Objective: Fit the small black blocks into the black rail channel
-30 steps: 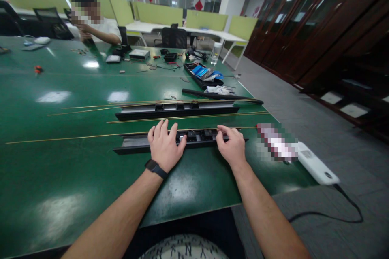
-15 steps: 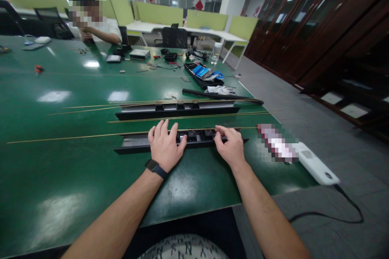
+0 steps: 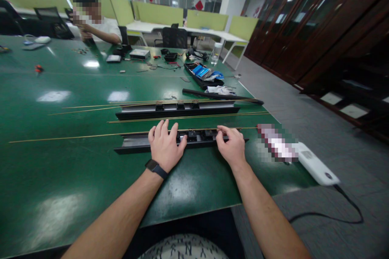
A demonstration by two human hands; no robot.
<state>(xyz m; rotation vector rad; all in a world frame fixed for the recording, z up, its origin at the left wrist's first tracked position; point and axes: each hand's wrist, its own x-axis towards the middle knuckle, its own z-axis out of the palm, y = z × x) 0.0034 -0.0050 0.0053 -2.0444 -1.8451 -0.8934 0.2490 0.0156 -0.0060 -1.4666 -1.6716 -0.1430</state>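
A black channel-shaped rail [image 3: 133,150] with a grey inner strip and black blocks [image 3: 192,135] lies across the table before me. My left hand [image 3: 165,145] rests over its middle, fingers spread. At the rail's right part, my right hand [image 3: 231,145] has thumb and fingertips brought together on a thin brass-coloured rod [image 3: 75,136]. That rod runs along the rail's far side and sticks out well past its left end. The exact pinch point is partly hidden by my fingers.
Behind lie a second black rail [image 3: 179,114] and more thin rods [image 3: 146,120]. A blurred-out object [image 3: 276,142] and a white device [image 3: 317,164] with a cable sit at right. Farther back are gloves [image 3: 220,90], a black tray [image 3: 203,75], a bottle [image 3: 216,53] and a seated person [image 3: 103,32].
My right hand has shifted slightly right, its fingers drawn closer together, and the rod's left end has moved a little right. My left hand stays in place.
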